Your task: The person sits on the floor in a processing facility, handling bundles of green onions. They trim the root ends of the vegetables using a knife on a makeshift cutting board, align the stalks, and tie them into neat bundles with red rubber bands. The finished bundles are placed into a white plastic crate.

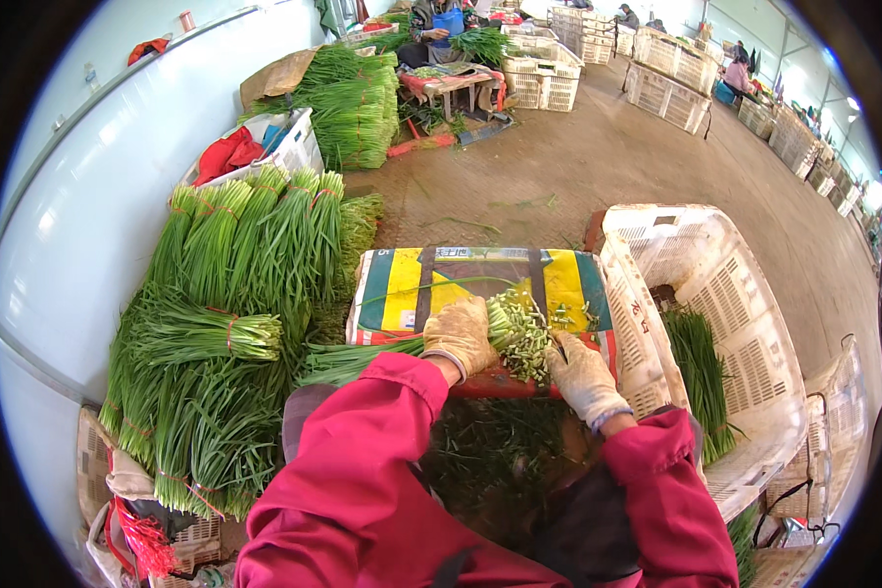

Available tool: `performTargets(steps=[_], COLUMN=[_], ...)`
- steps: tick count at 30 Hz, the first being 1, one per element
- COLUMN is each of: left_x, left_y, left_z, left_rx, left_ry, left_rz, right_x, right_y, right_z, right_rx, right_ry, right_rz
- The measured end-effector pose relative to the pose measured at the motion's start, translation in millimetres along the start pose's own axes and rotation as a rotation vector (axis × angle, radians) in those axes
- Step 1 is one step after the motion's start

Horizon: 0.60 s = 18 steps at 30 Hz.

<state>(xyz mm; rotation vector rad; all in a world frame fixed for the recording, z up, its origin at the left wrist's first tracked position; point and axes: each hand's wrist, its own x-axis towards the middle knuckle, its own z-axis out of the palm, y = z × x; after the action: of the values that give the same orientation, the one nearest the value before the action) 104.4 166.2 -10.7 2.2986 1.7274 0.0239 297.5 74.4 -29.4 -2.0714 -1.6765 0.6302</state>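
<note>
My left hand (459,336), in a stained knit glove, is closed around a bunch of long green leafy stalks (367,360), likely garlic chives, near its pale end. The bunch lies across the front of a low bench covered with a printed sack (404,290). My right hand (581,371), gloved too, is at the cut stem ends; a thin blade seems to show at its fingertips, and its handle is hidden. Short cut stem pieces (533,353) lie in a heap between the hands, with some scattered on the sack.
Tied green bunches (228,250) are piled high at the left by the wall. A white plastic crate (750,331) with bunches inside stands close at my right. Leaf scraps (500,441) lie below the bench. Farther off, a person (441,33) sits behind another low bench (452,81).
</note>
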Motion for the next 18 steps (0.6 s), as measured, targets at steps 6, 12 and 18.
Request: performTargets(steps=[6, 12, 18], left_x=[23, 24, 22], left_y=[2, 1, 2], left_z=[30, 24, 24], left_rx=[0.013, -0.007, -0.002], left_ry=[-0.126, -0.139, -0.131], left_rz=[0.086, 0.083, 0.077], right_x=[-43, -47, -45], right_y=[-11, -12, -15], right_z=[4, 13, 17], right_rx=[-0.036, -0.065, -0.131], right_ry=[0.239, 0.194, 0.126], right_rz=[-0.114, -0.113, -0.077])
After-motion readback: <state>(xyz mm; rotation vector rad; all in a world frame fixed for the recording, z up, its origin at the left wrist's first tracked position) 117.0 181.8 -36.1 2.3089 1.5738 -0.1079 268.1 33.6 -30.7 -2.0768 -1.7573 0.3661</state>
